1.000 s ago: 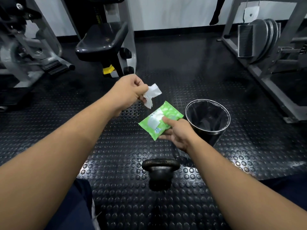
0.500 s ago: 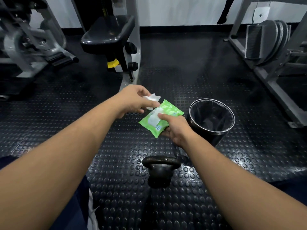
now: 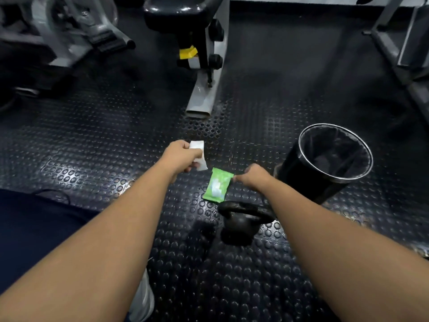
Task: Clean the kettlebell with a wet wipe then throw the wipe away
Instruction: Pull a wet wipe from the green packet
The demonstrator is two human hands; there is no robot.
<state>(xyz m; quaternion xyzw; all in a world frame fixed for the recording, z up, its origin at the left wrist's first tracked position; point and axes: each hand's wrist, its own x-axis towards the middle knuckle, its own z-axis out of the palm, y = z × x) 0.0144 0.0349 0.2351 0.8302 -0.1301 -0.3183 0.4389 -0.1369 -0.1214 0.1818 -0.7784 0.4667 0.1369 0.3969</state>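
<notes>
A black kettlebell (image 3: 241, 225) stands upright on the studded rubber floor, just below my right forearm. My left hand (image 3: 180, 158) grips a folded white wet wipe (image 3: 199, 154), held above the floor to the left of the kettlebell. My right hand (image 3: 254, 176) pinches the top corner of a green wipe packet (image 3: 217, 188), which hangs down just above the kettlebell's handle. A black bin (image 3: 325, 159) with a dark liner stands to the right of my right hand, its mouth open.
A grey machine post (image 3: 204, 94) with a black padded seat (image 3: 183, 10) rises behind my hands. More gym machines fill the far left (image 3: 58, 38) and a rack frame (image 3: 404, 54) runs along the right. My dark-trousered leg (image 3: 34, 228) lies at lower left.
The wipe has come free of the packet and my left hand has carried it left. My right hand has lowered the packet, now hanging by its corner. The view has tilted downward.
</notes>
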